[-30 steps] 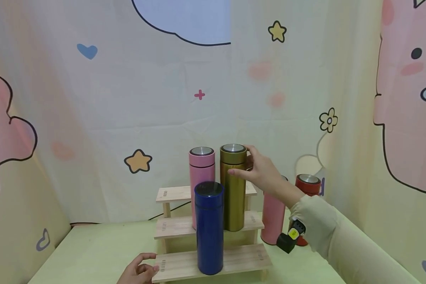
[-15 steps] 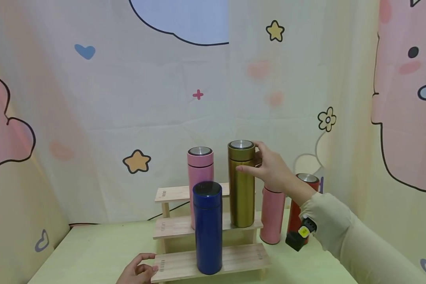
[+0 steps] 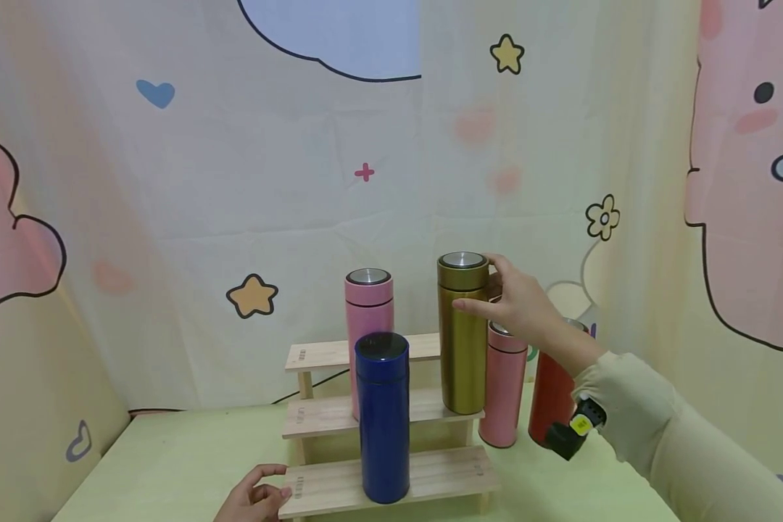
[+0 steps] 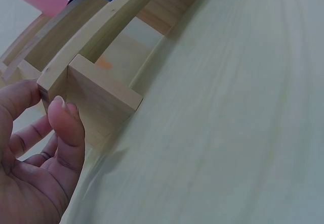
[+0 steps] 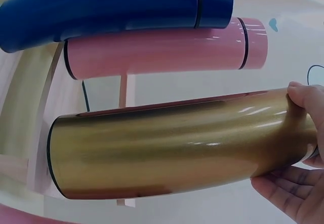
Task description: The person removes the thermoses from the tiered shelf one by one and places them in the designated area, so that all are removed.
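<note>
My right hand (image 3: 528, 301) grips a gold thermos flask (image 3: 463, 355) near its top, thumb in front and fingers behind. The flask stands upright at the right end of the middle tier; in the right wrist view its base meets that tier's board. With thumb and index finger, my left hand (image 3: 251, 500) pinches the left end of the lowest board of a three-tier wooden stand (image 3: 326, 489). A blue flask (image 3: 383, 428) stands on this lowest tier. Behind it, a pink flask (image 3: 369, 319) with a steel-topped lid is partly hidden.
Right of the stand, a second pink flask (image 3: 505, 391) and a red flask (image 3: 548, 399) stand on the pale green table (image 3: 170, 464); my right hand and forearm partly cover them. A cartoon-print curtain (image 3: 287, 188) hangs behind.
The gold flask has moved right along the middle tier in my right hand, away from the pink flask on the stand. My left hand stays at the board's end.
</note>
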`<act>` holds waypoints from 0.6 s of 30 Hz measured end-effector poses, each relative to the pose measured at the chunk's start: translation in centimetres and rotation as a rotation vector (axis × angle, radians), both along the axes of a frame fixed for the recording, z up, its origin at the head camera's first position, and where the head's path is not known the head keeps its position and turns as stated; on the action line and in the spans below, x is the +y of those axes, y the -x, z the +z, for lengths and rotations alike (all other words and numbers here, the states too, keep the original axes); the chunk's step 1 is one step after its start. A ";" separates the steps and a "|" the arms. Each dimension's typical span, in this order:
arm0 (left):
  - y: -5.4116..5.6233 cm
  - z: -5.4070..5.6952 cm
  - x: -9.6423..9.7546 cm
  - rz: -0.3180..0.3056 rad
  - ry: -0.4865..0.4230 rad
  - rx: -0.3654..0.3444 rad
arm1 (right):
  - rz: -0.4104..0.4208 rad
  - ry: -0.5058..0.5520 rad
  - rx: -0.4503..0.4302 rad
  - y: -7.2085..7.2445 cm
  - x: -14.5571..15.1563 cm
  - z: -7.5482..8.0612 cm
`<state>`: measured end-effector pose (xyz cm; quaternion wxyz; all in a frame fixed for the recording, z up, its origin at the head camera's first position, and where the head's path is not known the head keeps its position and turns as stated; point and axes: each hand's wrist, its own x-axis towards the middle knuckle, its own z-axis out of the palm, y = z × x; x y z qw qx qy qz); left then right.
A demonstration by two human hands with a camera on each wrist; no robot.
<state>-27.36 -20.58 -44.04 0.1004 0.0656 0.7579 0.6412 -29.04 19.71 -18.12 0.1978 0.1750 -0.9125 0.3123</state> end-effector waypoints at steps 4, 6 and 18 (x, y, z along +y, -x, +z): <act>0.0 -0.1 0.1 0.009 -0.006 -0.007 | -0.005 0.002 -0.004 -0.3 0.5 0.1; 0.1 -0.2 0.1 0.012 -0.009 -0.012 | -0.008 0.004 -0.004 -0.4 0.8 0.1; 0.2 -0.1 0.1 0.017 -0.003 -0.001 | -0.065 -0.019 0.021 -1.5 2.8 -0.1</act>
